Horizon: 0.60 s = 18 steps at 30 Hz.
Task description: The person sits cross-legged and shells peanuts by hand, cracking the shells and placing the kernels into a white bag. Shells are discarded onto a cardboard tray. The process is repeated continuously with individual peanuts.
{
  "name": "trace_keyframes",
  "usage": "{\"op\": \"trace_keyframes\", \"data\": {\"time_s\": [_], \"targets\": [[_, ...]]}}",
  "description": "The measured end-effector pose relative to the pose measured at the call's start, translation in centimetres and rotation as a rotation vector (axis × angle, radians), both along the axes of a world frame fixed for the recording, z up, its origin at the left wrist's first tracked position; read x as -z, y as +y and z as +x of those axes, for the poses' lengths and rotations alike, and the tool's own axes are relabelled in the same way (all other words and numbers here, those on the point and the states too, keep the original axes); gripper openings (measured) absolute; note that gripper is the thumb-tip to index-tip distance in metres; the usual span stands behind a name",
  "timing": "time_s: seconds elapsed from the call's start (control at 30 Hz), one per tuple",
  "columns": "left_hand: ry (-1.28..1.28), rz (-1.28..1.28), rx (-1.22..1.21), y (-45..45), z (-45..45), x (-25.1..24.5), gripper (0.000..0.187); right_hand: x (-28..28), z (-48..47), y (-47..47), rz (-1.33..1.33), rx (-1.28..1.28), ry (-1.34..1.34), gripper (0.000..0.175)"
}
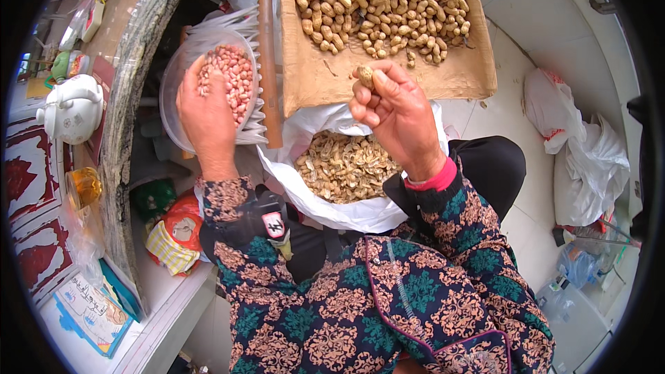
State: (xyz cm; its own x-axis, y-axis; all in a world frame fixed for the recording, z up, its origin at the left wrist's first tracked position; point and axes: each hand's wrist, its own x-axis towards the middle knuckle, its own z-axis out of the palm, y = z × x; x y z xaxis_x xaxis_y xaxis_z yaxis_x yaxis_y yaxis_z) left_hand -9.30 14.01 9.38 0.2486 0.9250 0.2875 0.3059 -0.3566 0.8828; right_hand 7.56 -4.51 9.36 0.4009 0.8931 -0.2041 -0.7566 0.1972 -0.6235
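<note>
My left hand point(207, 117) is over a translucent plastic bowl point(169, 85) of pinkish shelled peanut kernels point(240, 75). Its thumb and fingers are apart at the kernels; the palm side is hidden. Between the thumb and fingers of my right hand point(405, 117) is a peanut in its shell point(365, 77), held up above the near edge of a cardboard tray point(317, 80). Many unshelled peanuts point(384, 2) are heaped in that tray. Below and between my hands, an opened white plastic bag point(332, 219) holds a pile of empty peanut shells point(343, 169).
The bowl rests by a slatted rack with a wooden bar point(269, 72). Left is a thick stone-like table edge point(122, 88), with a white teapot point(75, 109) and an amber drink point(85, 187) beyond. White bags point(587, 166) stand on the right; a red bag point(184, 226) sits lower left.
</note>
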Motion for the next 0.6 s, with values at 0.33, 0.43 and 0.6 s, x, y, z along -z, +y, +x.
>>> {"op": "trace_keyframes", "data": {"time_s": [0.33,0.43,0.6], "targets": [[-0.666,-0.988,0.738,-10.6,5.2,-0.9,0.028,-2.0,-1.1,-1.6,-0.048,0.115,-0.322,0.021],[-0.73,-1.033,0.783,-10.7,5.5,-1.1,0.027,-2.6,0.0,-2.1,-0.078,-0.019,-0.365,0.023],[-0.541,-0.995,0.845,-10.4,5.4,-0.2,0.024,-2.8,1.1,-2.7,-0.177,-0.121,-0.579,0.024]]}}
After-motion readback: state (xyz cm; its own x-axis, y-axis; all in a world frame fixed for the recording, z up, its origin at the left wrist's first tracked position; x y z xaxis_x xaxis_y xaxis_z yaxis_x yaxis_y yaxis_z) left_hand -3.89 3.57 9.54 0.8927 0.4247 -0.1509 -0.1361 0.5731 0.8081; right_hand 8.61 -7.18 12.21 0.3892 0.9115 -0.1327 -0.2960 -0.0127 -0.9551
